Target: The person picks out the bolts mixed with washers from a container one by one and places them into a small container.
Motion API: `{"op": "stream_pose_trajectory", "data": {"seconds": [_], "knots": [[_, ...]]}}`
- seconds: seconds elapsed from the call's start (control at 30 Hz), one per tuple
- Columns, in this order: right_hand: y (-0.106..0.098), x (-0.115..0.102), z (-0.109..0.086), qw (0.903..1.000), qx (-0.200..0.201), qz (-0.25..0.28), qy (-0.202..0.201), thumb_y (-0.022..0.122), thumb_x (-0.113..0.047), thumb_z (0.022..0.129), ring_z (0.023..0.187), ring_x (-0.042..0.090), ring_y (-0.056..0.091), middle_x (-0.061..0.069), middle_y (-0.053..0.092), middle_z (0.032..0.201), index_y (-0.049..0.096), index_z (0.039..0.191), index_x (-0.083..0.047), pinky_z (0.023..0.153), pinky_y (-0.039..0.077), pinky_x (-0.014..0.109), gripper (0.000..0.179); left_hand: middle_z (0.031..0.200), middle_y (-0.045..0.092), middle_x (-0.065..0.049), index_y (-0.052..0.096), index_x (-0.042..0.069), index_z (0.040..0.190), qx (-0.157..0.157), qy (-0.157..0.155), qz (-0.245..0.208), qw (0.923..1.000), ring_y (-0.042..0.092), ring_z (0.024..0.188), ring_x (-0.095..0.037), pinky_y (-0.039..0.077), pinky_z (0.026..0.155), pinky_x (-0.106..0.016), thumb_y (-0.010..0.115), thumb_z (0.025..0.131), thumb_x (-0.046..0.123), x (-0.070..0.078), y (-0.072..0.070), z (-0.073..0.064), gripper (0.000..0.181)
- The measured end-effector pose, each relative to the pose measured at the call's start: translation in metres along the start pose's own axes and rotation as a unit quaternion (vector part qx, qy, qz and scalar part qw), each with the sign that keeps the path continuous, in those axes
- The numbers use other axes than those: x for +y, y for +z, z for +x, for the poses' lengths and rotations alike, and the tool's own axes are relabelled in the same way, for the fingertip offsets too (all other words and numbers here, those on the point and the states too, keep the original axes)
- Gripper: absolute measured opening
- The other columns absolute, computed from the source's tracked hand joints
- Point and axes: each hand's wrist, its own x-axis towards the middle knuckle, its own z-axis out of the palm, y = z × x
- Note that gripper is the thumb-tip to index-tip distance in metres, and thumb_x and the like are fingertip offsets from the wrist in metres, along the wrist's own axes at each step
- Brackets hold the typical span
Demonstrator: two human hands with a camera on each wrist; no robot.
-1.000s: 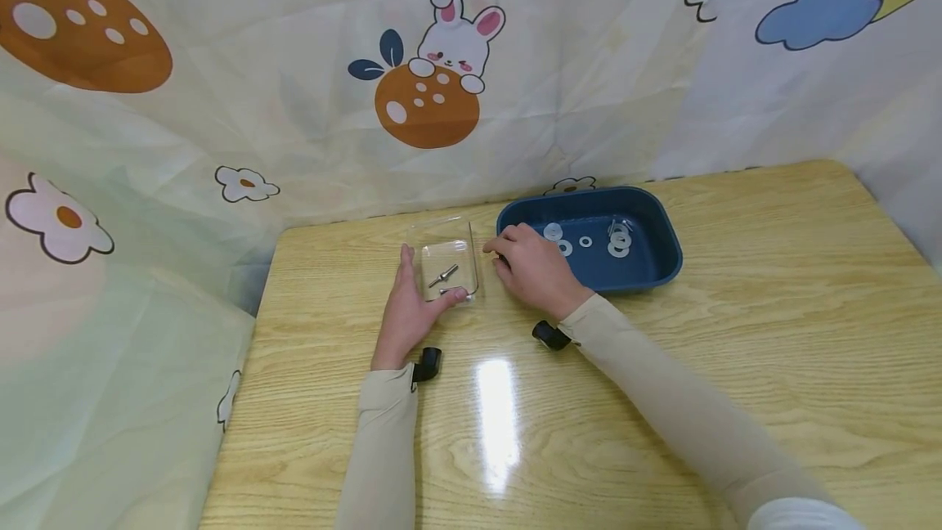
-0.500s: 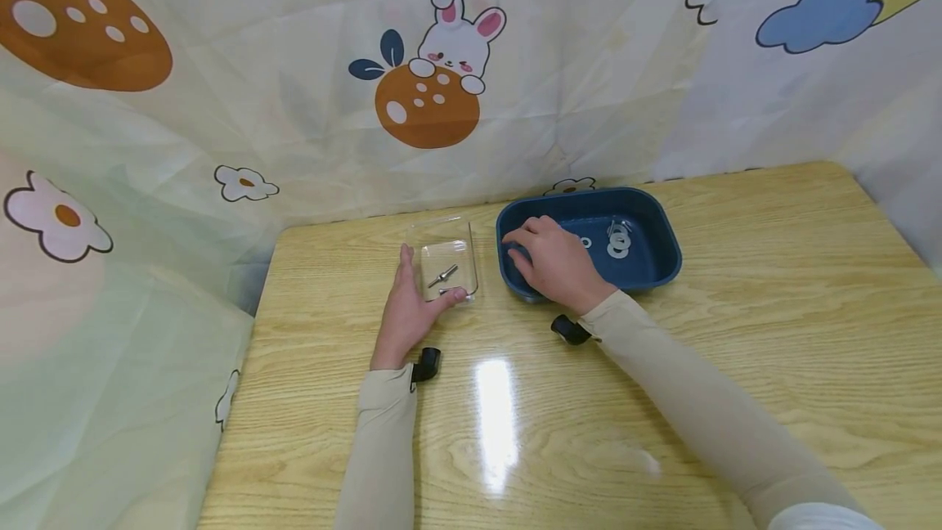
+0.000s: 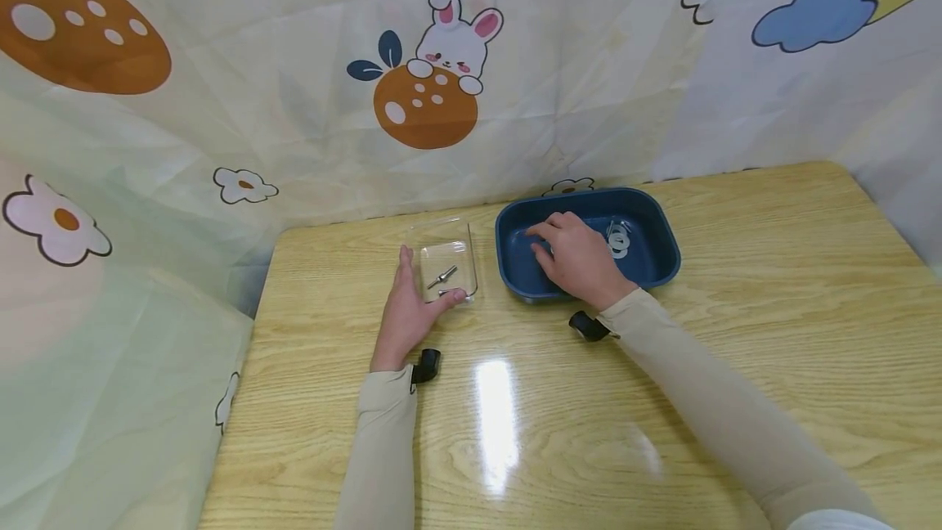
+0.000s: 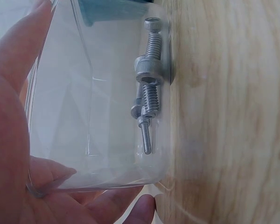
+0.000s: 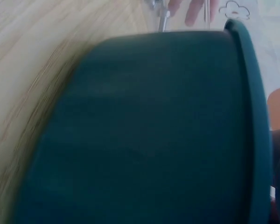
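Observation:
In the head view my left hand [image 3: 405, 319] holds a clear plastic box [image 3: 473, 256] at its left side and near corner, the thumb over the near rim. Several socket head screws [image 4: 148, 70] lie inside, large in the left wrist view. To the right, my right hand [image 3: 586, 267] reaches over the near rim into a dark blue tray [image 3: 671, 262], thumb and index finger apart above its floor. Flat washers [image 3: 619, 242] lie right of that hand, which covers part of the tray's contents. The tray's outer wall [image 5: 144, 126] fills most of the right wrist view.
Both containers stand toward the back edge of a wood-grain table [image 3: 545, 432]. Behind it hangs a printed cloth [image 3: 589, 88], which also runs down the left side. Black wrist cameras [image 3: 427, 366] sit at both wrists.
From the tray's left edge, my right hand has moved rightward into the tray, over the washers at its middle. My left hand and the clear box have stayed in place.

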Motion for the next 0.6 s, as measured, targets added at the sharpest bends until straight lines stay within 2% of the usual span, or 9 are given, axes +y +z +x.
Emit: {"op": "stream_pose_trajectory", "data": {"seconds": [0.37,0.6], "knots": [[-0.007,0.012,-0.006,0.9996,-0.001,-0.009,0.026,0.064,-0.017,0.087,0.089,0.024,0.054,0.009,0.062,0.095,0.067,0.106,-0.005,0.073,0.051,0.035,0.022,0.155,0.001,0.005,-0.011,0.024,0.148,0.0,0.003,0.002,1.0,0.009,0.14,-0.021,0.019,0.111,-0.043,0.067,0.066,0.068,-0.001,0.0,0.0,0.121],[-0.012,0.022,-0.009,0.9987,0.0,-0.008,0.05,0.064,-0.017,0.087,0.089,0.026,0.054,0.011,0.062,0.097,0.067,0.106,-0.004,0.073,0.05,0.039,0.023,0.155,0.002,0.006,-0.01,0.022,0.149,0.0,0.0,0.0,1.0,0.009,0.14,-0.021,0.019,0.11,-0.044,0.069,0.067,0.065,0.0,-0.001,-0.001,0.121]]}}
